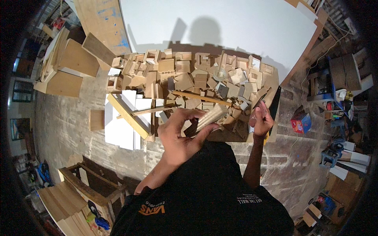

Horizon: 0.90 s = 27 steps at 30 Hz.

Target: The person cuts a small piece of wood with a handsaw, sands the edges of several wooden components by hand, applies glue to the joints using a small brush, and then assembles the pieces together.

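My left hand (181, 133) is raised over the near edge of the workbench (271, 78) and grips a pale ridged wooden piece (212, 115) between thumb and fingers. My right hand (262, 118) rests at the bench's right side, closed around a thin dark tool (263, 98) that points up and away. In front of both hands lies a heap of several small wooden blocks and cut-outs (189, 74). A long wooden strip (201, 97) lies across the heap.
White boards (122, 126) and a wooden bar (126, 114) lie at the bench's left. A large white panel (236, 27) stands behind. Plywood sheets (75, 59) lean at far left, a wooden frame (94, 185) sits lower left, and a red box (301, 122) and clutter are at right.
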Each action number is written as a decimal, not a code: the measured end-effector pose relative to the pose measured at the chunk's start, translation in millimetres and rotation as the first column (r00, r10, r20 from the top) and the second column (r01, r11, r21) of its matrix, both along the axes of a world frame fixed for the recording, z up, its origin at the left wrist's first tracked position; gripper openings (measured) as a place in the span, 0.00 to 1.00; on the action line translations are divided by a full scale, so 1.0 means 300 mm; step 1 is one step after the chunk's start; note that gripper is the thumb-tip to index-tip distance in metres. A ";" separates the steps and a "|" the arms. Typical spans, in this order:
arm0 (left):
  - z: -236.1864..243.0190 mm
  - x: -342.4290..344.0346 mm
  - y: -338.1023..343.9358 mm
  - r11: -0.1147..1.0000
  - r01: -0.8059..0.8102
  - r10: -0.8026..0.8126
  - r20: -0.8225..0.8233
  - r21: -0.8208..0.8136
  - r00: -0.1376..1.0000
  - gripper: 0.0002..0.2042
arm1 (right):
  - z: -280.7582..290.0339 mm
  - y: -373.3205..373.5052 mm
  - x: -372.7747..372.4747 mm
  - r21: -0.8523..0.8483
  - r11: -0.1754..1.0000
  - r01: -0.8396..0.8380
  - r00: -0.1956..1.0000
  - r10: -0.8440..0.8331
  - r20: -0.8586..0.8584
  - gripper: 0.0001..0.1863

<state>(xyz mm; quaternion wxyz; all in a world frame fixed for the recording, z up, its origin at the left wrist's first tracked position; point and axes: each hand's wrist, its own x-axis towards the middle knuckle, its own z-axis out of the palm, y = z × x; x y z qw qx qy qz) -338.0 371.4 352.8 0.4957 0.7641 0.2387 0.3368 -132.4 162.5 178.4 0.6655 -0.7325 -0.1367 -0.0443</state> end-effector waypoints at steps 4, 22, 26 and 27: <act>0.065 0.041 -0.030 0.904 0.002 0.026 0.059 -0.427 0.998 0.16 | 0.234 0.120 -0.142 0.024 0.975 -0.222 0.974 0.221 0.049 0.17; -0.090 0.002 -0.011 0.148 0.093 -0.067 0.084 -0.985 0.994 0.13 | 0.502 0.279 -0.164 -0.679 0.592 -0.434 0.339 0.806 0.486 0.29; -0.060 0.015 -0.008 0.126 0.130 -0.043 0.125 -0.984 0.991 0.12 | 0.515 0.262 -0.164 -0.704 0.496 -0.507 0.215 0.864 0.455 0.30; -0.068 0.006 0.007 0.139 0.251 -0.143 0.231 -0.958 0.962 0.13 | 0.506 0.267 -0.163 -0.719 0.504 -0.478 0.233 0.862 0.449 0.30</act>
